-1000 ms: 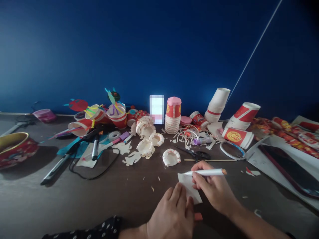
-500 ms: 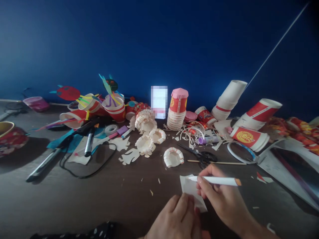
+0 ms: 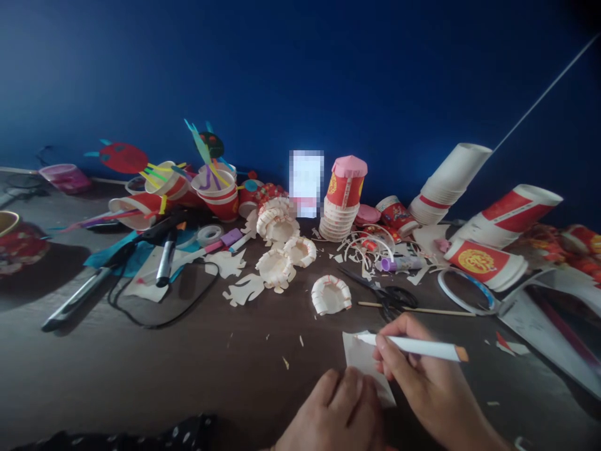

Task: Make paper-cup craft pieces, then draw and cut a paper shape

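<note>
My right hand pinches a white marker with an orange end. Its tip points left, at the upper part of a small white piece of paper on the table. With fingers bent and pressed together, my left hand bears on the lower part of that paper and hides some of it; its thumb is out of sight. Just beyond the paper lies a ring-shaped white paper-cup piece with folded strips around its rim. Black-handled scissors and a thin wooden stick lie past my right hand.
Stacked paper cups stand at the back, with leaning cup stacks to the right. Cut cup pieces lie mid-table. At left are a black-and-silver glue gun, its cable and a black marker. A roll of tape lies behind.
The camera view has shifted slightly. Both hands keep their places on the paper, and the marker has tilted a little, its orange end lower.
</note>
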### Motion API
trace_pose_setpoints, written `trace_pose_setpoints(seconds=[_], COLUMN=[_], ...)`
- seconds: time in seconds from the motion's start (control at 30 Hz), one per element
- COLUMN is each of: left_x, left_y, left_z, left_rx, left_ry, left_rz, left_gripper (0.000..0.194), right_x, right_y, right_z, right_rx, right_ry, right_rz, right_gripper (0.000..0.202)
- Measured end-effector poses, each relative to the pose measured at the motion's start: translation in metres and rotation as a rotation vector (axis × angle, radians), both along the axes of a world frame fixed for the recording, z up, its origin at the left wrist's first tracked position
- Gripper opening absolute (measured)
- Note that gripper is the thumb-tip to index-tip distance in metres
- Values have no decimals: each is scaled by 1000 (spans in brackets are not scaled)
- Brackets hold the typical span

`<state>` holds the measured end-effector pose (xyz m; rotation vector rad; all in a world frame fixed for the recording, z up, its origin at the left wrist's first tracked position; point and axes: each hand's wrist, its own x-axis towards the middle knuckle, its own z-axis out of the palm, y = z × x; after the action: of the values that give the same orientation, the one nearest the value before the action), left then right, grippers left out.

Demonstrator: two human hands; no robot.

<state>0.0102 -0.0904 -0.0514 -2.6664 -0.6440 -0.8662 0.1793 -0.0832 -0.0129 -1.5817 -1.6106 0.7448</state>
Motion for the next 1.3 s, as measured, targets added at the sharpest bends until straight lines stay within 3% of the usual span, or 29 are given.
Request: trace_pose_setpoints(seconds=[0.63, 1.0, 1.3], left_x=[-1, 2, 0], left_y=[0, 2, 1], left_z=[4, 13, 7], left_rx=[-38, 19, 12], left_ry=[76, -93, -31], left_rz=[-24, 11, 1], left_gripper=[27, 30, 29], right_x=[-3, -1, -1], right_y=[2, 1, 0], right_z=[5, 3, 3], right_rx=[-28, 6, -5], right_ry=[-5, -88, -116], right_rz=[22, 43, 52], right_gripper=[21, 20, 20])
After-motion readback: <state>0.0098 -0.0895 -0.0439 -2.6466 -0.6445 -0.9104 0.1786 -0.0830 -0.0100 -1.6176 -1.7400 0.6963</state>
